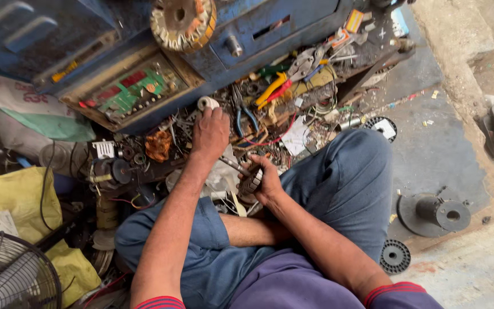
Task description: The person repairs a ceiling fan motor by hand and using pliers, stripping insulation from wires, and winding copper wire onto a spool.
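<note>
My left hand [211, 133] reaches forward into a heap of small metal parts and wires, its fingertips buried in the clutter just below a white tape roll [207, 103]. Whether it grips anything is hidden. My right hand [268, 182] rests over my blue-trousered knee [344, 171] and holds a small motor armature [251, 182]. The armature's metal shaft [232, 165] points up and left toward the left wrist.
A blue metal cabinet [258, 34] with a green circuit panel [132, 91] stands ahead, a wound stator [181, 20] on top. Yellow-and-red pliers [273, 88] and blue-handled pliers [247, 117] lie nearby. There is a fan grille [7, 274] at left; a black spool [395, 256] and round metal base [435, 213] at right.
</note>
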